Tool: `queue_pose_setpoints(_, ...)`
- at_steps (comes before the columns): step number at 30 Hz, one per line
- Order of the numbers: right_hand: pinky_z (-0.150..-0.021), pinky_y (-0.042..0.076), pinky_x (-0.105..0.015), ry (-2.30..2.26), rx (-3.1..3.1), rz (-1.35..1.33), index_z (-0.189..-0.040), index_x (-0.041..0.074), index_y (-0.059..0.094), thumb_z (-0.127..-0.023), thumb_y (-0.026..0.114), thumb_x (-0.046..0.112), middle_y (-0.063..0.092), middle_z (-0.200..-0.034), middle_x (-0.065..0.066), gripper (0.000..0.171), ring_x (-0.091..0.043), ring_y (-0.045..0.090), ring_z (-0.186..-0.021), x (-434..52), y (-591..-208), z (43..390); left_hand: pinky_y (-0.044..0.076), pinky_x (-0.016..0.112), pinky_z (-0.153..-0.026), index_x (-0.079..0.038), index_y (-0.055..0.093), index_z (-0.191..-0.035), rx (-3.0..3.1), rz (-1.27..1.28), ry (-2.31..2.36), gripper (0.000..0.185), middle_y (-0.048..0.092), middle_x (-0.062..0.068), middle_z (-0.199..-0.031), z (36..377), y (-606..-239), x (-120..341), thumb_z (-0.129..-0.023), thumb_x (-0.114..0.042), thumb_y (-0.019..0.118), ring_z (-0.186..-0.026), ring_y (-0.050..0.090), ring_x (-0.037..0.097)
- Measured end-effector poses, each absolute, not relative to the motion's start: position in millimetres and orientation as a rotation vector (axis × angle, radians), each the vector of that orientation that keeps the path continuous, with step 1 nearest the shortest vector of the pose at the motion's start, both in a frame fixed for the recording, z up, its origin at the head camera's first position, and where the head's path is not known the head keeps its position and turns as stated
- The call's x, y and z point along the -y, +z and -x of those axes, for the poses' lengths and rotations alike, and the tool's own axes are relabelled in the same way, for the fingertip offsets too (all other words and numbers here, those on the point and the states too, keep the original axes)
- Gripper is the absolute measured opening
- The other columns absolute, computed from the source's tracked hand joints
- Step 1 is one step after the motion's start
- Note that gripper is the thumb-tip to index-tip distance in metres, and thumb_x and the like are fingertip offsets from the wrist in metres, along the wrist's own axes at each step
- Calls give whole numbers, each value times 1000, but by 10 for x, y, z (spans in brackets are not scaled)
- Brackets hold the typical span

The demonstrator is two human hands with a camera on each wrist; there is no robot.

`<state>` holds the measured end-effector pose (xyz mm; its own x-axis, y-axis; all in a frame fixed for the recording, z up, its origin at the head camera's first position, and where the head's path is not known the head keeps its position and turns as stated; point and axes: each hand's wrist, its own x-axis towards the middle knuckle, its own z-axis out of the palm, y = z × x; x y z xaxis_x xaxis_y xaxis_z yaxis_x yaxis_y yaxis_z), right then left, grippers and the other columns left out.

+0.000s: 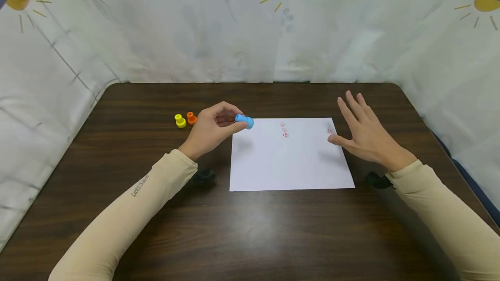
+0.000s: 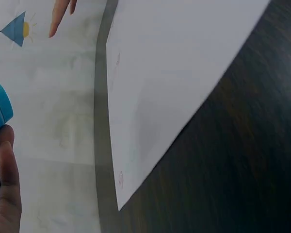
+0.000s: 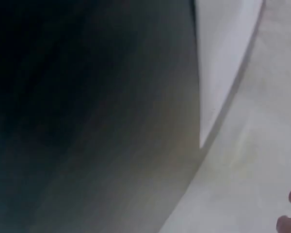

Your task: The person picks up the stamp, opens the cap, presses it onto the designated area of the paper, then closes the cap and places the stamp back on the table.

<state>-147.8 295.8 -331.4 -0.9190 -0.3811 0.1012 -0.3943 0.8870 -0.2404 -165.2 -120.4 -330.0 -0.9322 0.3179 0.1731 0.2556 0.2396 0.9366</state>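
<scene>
My left hand (image 1: 214, 128) pinches a small blue stamper (image 1: 245, 121) between thumb and fingers, above the top left corner of a white sheet of paper (image 1: 289, 164). In the left wrist view the blue stamper (image 2: 0, 106) shows at the left edge, over the fingertips. Small red flower-like prints (image 1: 285, 130) mark the paper near its top middle, and another red print (image 1: 329, 132) lies by the top right corner. A faint red mark (image 2: 120, 179) shows near a corner in the left wrist view. With fingers spread, my right hand (image 1: 365, 135) hovers over the paper's right edge, holding nothing.
Left of the left hand, a yellow stamper (image 1: 180, 121) and an orange stamper (image 1: 191, 118) stand on the dark wooden table (image 1: 250, 237). Behind the table hangs a pale printed curtain (image 1: 195, 34). Both forearms wear cream sleeves.
</scene>
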Motion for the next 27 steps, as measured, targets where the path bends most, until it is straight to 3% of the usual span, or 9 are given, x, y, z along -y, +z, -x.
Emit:
queue_pose_setpoints(5,-126,8,-75,270,3111,-601,-168,16,-1,-96,62,62,-14,-175,-8,106,-39,-13,-163,-3005,-3343,1450,61,23,-94,-15,68,-110,-2478,-538,1771,28,74,2,-108,1633,-3306,1374,-89,-26,83,-99,75,14)
queue_pose_setpoints(13,-126,5,-74,212,3235,-584,-167,17,-3,-97,58,66,-16,-175,-6,106,-39,-13,-163,-3022,-3384,1428,61,20,-91,-15,68,-111,-2565,-512,1670,29,72,1,-108,1602,-3319,1608,-90,-29,83,-98,74,11)
queue_pose_setpoints(21,-124,7,-76,163,3300,-614,-168,14,5,-95,58,69,-2,-176,-15,105,-45,-2,-163,-3019,-3450,1426,60,17,-89,-19,69,-111,-2663,-420,1540,31,73,-1,-109,1531,-3279,1837,-90,-38,82,-96,74,7)
queue_pose_setpoints(27,-124,6,-77,167,3345,-607,-168,13,6,-95,57,70,0,-176,-17,106,-46,-1,-163,-3027,-3464,1411,58,12,-88,-18,69,-113,-2726,-379,1477,32,72,-2,-110,1501,-3278,1994,-90,-38,81,-97,72,1)
